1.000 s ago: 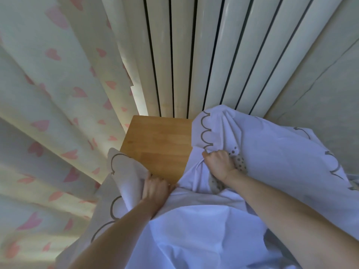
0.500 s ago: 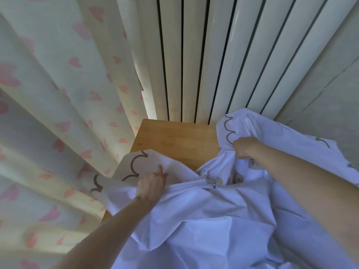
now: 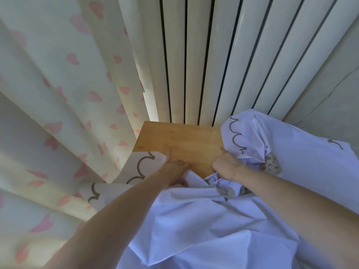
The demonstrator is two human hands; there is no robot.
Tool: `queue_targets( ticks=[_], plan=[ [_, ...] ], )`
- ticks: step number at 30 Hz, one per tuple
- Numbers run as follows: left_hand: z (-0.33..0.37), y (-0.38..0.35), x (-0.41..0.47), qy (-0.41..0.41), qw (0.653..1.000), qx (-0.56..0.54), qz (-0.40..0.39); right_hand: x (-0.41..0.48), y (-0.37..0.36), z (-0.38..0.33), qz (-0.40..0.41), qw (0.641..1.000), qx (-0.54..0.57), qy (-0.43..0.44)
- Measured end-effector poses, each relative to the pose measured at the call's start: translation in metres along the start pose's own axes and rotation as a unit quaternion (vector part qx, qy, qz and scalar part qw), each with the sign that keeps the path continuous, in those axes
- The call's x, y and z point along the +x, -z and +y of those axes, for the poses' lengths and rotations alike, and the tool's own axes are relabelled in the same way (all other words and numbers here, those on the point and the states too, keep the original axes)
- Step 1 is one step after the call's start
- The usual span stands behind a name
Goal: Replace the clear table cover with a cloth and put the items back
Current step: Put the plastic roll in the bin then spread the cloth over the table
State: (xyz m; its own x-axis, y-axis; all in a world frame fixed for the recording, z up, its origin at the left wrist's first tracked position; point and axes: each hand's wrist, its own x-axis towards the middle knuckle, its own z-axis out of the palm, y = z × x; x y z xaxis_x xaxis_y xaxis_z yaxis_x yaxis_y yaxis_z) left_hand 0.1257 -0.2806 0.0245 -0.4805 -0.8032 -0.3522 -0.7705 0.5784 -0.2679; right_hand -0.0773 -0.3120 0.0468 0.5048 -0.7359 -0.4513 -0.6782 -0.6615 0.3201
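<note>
A white cloth (image 3: 204,226) with a grey scalloped border lies bunched over the near and right parts of a small wooden table (image 3: 180,140). The far left of the tabletop is bare wood. My left hand (image 3: 172,169) grips a fold of the cloth at the table's near left, index finger stretched forward on the wood. My right hand (image 3: 225,166) grips the cloth near the table's right side, just below the scalloped edge (image 3: 236,136). No clear cover or other items are visible.
A cream curtain with pink hearts (image 3: 64,98) hangs close on the left, touching the table's left edge. A white ribbed panel (image 3: 204,61) stands directly behind the table. A plain wall (image 3: 330,84) rises at the right.
My right hand has dropped from the scalloped edge toward the table's middle, still gripping cloth. My left hand shifted forward and right, and the cloth's left corner now hangs off the table's left side.
</note>
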Motion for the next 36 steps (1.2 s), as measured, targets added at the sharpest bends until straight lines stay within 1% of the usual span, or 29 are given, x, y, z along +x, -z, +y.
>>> queue_targets(
  ticks=[1, 2, 3, 5, 7, 9, 10, 11, 13, 14, 16, 18, 20, 21, 22, 24, 25, 26, 27, 28, 29, 31, 32, 33, 34, 35, 36],
  plan=[
    [0.0, 0.009, 0.004, 0.026, 0.999, -0.045, -0.007, -0.005, 0.0, 0.003, 0.018, 1.0, 0.006, -0.003],
    [-0.002, 0.014, 0.004, 0.032, 0.999, -0.04, 0.014, -0.009, 0.001, 0.007, 0.032, 0.999, 0.016, -0.018],
    [-0.004, 0.018, 0.0, 0.034, 0.998, -0.031, 0.046, -0.013, 0.002, 0.013, 0.042, 0.998, 0.031, -0.046],
    [-0.015, 0.027, -0.016, 0.039, 0.99, -0.012, 0.133, -0.02, 0.005, 0.029, 0.09, 0.986, 0.083, -0.112],
    [-0.029, 0.035, -0.032, 0.039, 0.982, 0.022, 0.185, -0.03, 0.013, 0.05, 0.175, 0.955, 0.161, -0.178],
    [-0.045, 0.048, -0.045, 0.076, 0.967, 0.054, 0.237, -0.038, 0.029, 0.069, 0.255, 0.915, 0.218, -0.225],
    [-0.054, 0.058, -0.051, 0.086, 0.953, 0.062, 0.282, -0.041, 0.038, 0.077, 0.28, 0.904, 0.221, -0.237],
    [-0.062, 0.071, -0.055, 0.101, 0.948, 0.059, 0.297, -0.042, 0.048, 0.083, 0.297, 0.899, 0.21, -0.243],
    [-0.079, 0.096, -0.064, 0.14, 0.936, 0.09, 0.311, -0.045, 0.071, 0.091, 0.326, 0.894, 0.182, -0.248],
    [-0.089, 0.106, -0.066, 0.151, 0.935, 0.097, 0.305, -0.046, 0.083, 0.096, 0.344, 0.886, 0.181, -0.252],
    [-0.113, 0.112, -0.068, 0.178, 0.936, 0.099, 0.288, -0.049, 0.103, 0.106, 0.381, 0.862, 0.207, -0.262],
    [-0.128, 0.122, -0.075, 0.196, 0.936, 0.072, 0.282, -0.05, 0.119, 0.117, 0.41, 0.843, 0.225, -0.267],
    [-0.133, 0.141, -0.079, 0.22, 0.945, 0.055, 0.237, -0.048, 0.129, 0.124, 0.415, 0.846, 0.202, -0.265],
    [-0.136, 0.149, -0.074, 0.235, 0.938, 0.045, 0.253, -0.045, 0.135, 0.126, 0.414, 0.848, 0.196, -0.267],
    [-0.138, 0.159, -0.066, 0.283, 0.918, -0.005, 0.276, -0.041, 0.141, 0.127, 0.419, 0.841, 0.203, -0.277],
    [-0.139, 0.175, -0.047, 0.381, 0.86, -0.156, 0.302, -0.03, 0.155, 0.126, 0.441, 0.798, 0.26, -0.316],
    [-0.137, 0.176, -0.036, 0.406, 0.831, -0.227, 0.305, -0.024, 0.159, 0.126, 0.441, 0.775, 0.316, -0.323],
    [-0.135, 0.173, -0.026, 0.407, 0.811, -0.3, 0.294, -0.019, 0.161, 0.125, 0.423, 0.764, 0.382, -0.301],
    [-0.128, 0.166, -0.019, 0.387, 0.814, -0.343, 0.264, -0.015, 0.158, 0.122, 0.38, 0.769, 0.447, -0.253],
    [-0.118, 0.154, -0.013, 0.359, 0.835, -0.353, 0.22, -0.014, 0.152, 0.117, 0.324, 0.788, 0.484, -0.2],
    [-0.108, 0.139, -0.01, 0.332, 0.853, -0.357, 0.185, -0.014, 0.142, 0.112, 0.275, 0.815, 0.483, -0.165],
    [-0.09, 0.112, -0.009, 0.294, 0.87, -0.362, 0.159, -0.017, 0.114, 0.106, 0.212, 0.866, 0.423, -0.158],
    [-0.082, 0.099, -0.008, 0.269, 0.885, -0.345, 0.159, -0.017, 0.098, 0.103, 0.181, 0.882, 0.401, -0.167],
    [-0.072, 0.089, -0.009, 0.238, 0.908, -0.311, 0.149, -0.018, 0.083, 0.099, 0.144, 0.89, 0.397, -0.171],
    [-0.063, 0.08, -0.009, 0.188, 0.933, -0.279, 0.128, -0.019, 0.07, 0.092, 0.104, 0.893, 0.403, -0.168],
    [-0.053, 0.068, -0.008, 0.139, 0.952, -0.256, 0.095, -0.019, 0.057, 0.083, 0.07, 0.897, 0.407, -0.16],
    [-0.044, 0.056, -0.009, 0.1, 0.963, -0.244, 0.057, -0.019, 0.044, 0.072, 0.04, 0.908, 0.39, -0.149]
  ],
)
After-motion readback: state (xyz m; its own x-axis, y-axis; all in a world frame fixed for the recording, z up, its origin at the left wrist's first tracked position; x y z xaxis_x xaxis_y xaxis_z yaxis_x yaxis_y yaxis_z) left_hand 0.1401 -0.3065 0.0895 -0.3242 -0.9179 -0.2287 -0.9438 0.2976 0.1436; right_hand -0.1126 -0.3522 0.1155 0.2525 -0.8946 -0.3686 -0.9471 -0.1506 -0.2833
